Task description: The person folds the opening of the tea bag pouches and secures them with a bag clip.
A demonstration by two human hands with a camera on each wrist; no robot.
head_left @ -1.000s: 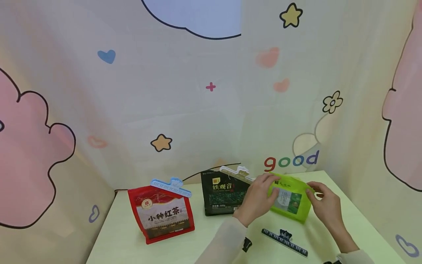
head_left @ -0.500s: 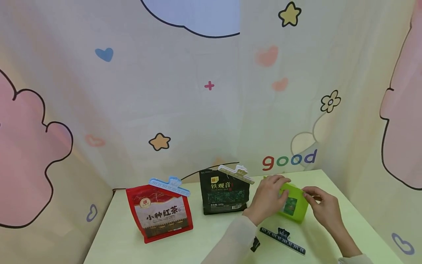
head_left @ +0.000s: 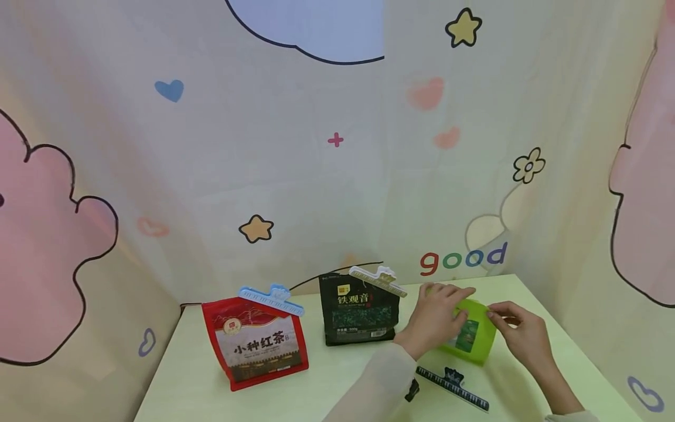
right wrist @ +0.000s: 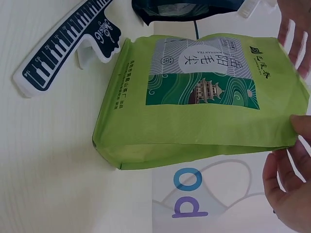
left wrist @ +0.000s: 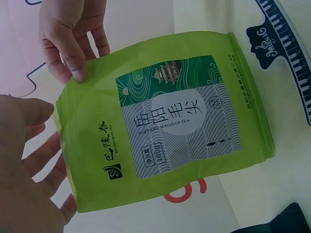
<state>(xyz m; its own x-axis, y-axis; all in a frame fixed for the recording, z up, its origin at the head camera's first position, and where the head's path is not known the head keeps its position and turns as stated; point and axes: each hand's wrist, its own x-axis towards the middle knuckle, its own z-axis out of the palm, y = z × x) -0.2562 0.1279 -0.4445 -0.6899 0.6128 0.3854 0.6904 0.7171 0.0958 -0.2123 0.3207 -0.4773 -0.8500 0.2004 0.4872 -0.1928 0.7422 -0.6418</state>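
A bright green tea bag (head_left: 477, 334) stands slightly tilted near the back right of the table, its printed front plain in the left wrist view. At its upper right corner my right hand (head_left: 527, 337) pinches the edge between thumb and fingers. My left hand (head_left: 435, 316) lies along the other end of the top edge, fingers fairly straight and spread, covering part of the bag in the head view. Seen from the left wrist, the left fingertips (left wrist: 68, 206) are right at that edge. In front of the bag lies a black-and-white piano-key clip (head_left: 453, 388).
To the left stands a black tea bag (head_left: 358, 319) with a white clip (head_left: 378, 280) across its top corner. Farther left, a red tea bag (head_left: 258, 351) carries a blue clip (head_left: 271, 300). A patterned cloth wall (head_left: 295, 164) rises behind the table (head_left: 174, 381).
The left hand has shifted right along the green bag's top, covering more of its front. The right hand stays at the corner. The bag's upper part has come down lower.
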